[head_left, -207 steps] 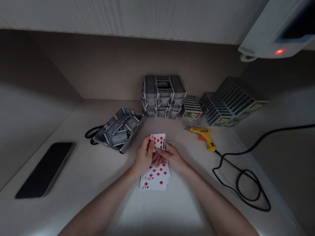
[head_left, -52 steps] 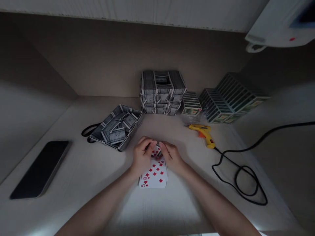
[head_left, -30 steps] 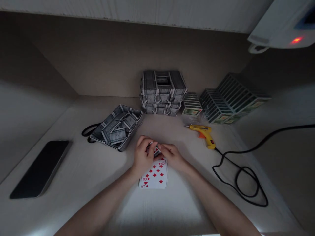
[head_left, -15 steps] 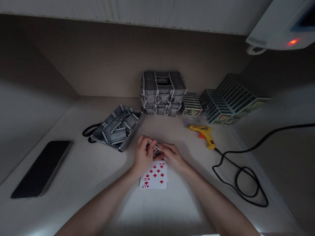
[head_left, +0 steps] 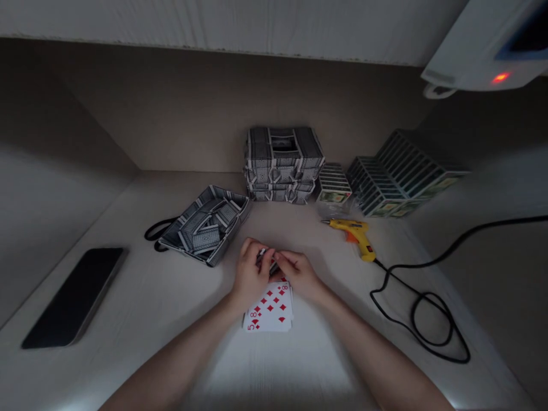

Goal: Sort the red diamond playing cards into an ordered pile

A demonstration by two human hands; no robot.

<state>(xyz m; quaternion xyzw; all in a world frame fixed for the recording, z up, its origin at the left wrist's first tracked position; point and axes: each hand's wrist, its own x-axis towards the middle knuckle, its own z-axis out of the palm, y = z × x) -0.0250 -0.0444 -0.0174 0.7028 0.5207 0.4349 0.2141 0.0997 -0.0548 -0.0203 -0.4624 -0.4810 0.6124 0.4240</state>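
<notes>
Between my two hands is a small playing card (head_left: pixel 274 266), bent or folded, its patterned back and a bit of red partly showing. My left hand (head_left: pixel 251 274) is closed round its left side. From the right, the thumb and fingers of my right hand (head_left: pixel 297 271) pinch it. Fingers cover most of the card, so its exact shape is hidden. Just below, on the table, lies a stack of face-up playing cards (head_left: pixel 270 308) with red diamonds on top. Left of my hands stands an open tray made of cards (head_left: pixel 201 228), with folded cards inside.
At the back sits a box built of folded cards (head_left: pixel 282 162). Packed card decks (head_left: pixel 385 182) stand right of it. A yellow glue gun (head_left: pixel 357 234) trails a black cord (head_left: pixel 411 337). A phone (head_left: pixel 75 297) lies at left. A white device (head_left: pixel 483 63) hangs upper right.
My fingers have shifted slightly on the card, and the right thumb has moved closer to the left hand. The view has tipped a little; the other things stay put.
</notes>
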